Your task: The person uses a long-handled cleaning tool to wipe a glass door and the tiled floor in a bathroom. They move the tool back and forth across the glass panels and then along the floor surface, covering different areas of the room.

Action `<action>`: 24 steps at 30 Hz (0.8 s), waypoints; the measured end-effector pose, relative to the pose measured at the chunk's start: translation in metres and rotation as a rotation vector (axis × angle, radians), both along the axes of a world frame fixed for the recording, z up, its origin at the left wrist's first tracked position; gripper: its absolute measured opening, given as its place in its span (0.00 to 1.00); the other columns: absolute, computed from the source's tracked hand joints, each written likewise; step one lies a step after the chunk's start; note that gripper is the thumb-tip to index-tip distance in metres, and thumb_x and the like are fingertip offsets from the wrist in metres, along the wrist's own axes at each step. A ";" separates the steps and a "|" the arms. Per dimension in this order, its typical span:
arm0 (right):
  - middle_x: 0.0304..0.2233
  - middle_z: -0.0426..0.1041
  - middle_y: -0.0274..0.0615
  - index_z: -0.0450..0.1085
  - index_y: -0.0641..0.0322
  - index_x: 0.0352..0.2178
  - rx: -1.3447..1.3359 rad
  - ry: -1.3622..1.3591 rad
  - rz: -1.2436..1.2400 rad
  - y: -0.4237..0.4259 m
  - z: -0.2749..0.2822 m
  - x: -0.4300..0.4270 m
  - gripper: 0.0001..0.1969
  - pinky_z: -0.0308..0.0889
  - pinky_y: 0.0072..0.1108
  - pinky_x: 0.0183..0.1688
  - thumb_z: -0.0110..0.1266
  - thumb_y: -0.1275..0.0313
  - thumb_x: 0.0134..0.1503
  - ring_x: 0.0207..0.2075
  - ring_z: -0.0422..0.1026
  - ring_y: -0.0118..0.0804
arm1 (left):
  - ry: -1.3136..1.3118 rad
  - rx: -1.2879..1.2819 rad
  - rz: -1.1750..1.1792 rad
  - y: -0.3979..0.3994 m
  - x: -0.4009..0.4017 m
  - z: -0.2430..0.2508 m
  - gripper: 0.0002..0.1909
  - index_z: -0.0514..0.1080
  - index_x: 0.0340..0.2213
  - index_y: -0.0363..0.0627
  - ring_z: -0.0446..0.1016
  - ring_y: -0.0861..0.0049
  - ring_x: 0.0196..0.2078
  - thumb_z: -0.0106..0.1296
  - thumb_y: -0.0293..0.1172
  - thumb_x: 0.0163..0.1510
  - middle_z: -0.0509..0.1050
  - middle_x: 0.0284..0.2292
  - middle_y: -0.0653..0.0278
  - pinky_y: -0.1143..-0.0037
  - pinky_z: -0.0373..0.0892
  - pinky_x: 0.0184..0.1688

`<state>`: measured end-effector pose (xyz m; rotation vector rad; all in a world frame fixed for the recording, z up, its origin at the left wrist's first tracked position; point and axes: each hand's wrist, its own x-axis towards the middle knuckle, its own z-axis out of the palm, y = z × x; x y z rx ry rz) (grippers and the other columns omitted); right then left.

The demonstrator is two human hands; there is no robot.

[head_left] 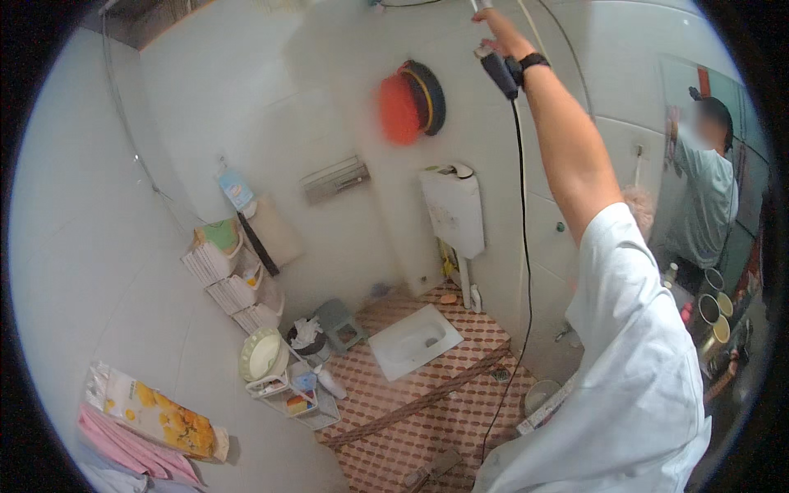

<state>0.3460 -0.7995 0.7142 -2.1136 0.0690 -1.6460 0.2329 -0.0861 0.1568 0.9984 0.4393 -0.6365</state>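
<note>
My right hand [508, 37] is raised high against the tiled wall, near the top of the view. Its fingers reach a pale, narrow fitting [482, 4] cut off by the frame edge; whether they grip it is unclear. A black watch or band [534, 60] circles the wrist. Right beside the hand and wrist is a dark corded handheld device [498, 73], its exact kind unclear. From it a black cord [524, 246] runs down towards the floor. My left hand is out of view.
A squat toilet [414, 342] is set in a raised tiled step, below a white cistern [453, 212]. Red and dark basins [425, 98] hang on the wall. Left are a wire rack [296, 388], bin [311, 342] and grey stool [339, 320]. A mirror [672, 203] reflects a person.
</note>
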 end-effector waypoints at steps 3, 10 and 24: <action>0.38 0.70 0.45 0.65 0.62 0.41 0.465 0.120 0.326 -0.002 0.014 0.019 0.19 0.64 0.28 0.43 0.48 0.62 0.50 0.42 0.68 0.36 | 0.029 0.004 0.077 -0.006 0.001 0.004 0.15 0.71 0.34 0.47 0.73 0.67 0.33 0.41 0.42 0.52 0.73 0.31 0.58 0.71 0.69 0.26; 0.41 0.68 0.49 0.59 0.62 0.48 0.484 0.046 0.599 0.041 0.014 -0.001 0.22 0.61 0.30 0.46 0.43 0.62 0.54 0.44 0.67 0.42 | 0.094 -0.015 0.277 0.001 -0.028 0.003 0.16 0.70 0.34 0.46 0.73 0.65 0.34 0.40 0.43 0.52 0.73 0.31 0.58 0.70 0.69 0.25; 0.45 0.70 0.41 0.71 0.51 0.41 -1.220 1.944 -0.782 0.045 -0.552 0.041 0.15 0.57 0.46 0.49 0.50 0.64 0.50 0.47 0.67 0.47 | 0.137 -0.270 0.530 0.022 -0.179 0.007 0.20 0.68 0.39 0.48 0.73 0.59 0.32 0.42 0.47 0.49 0.71 0.35 0.43 0.64 0.71 0.27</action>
